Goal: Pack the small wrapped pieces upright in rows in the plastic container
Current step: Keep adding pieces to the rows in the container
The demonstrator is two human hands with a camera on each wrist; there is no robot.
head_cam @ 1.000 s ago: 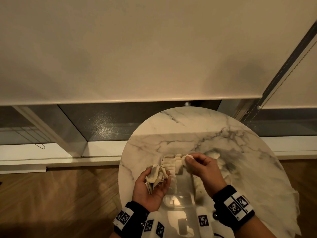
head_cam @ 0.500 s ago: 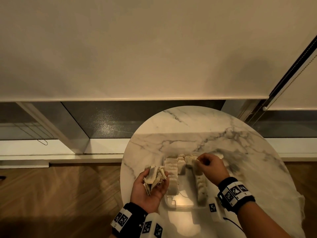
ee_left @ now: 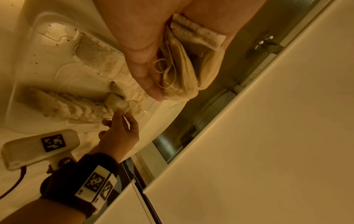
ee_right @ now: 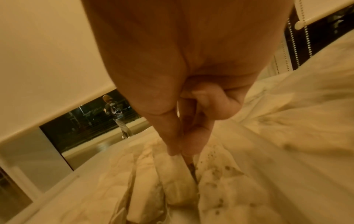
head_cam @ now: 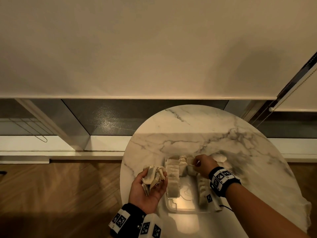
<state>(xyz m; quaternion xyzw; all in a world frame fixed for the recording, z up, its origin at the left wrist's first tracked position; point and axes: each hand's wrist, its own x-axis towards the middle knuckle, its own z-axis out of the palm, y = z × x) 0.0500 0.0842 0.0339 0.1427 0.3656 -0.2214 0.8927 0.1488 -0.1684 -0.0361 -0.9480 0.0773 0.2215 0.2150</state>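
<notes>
Your right hand (head_cam: 203, 164) has come down, pinching a tea bag (ee_left: 116, 103) into the container's (head_cam: 171, 206) far row; your left hand (head_cam: 147, 188) cups spare bags (head_cam: 153, 176).

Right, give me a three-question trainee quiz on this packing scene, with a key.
1. True or false: the left hand is empty.
2. Which hand is setting a wrapped piece into the plastic container? A) left B) right
3. Fill in: the container sits on a round ____ table.

Key: 1. False, it holds a bunch of wrapped pieces. 2. B, the right hand pinches it at the far row. 3. Marble.
</notes>
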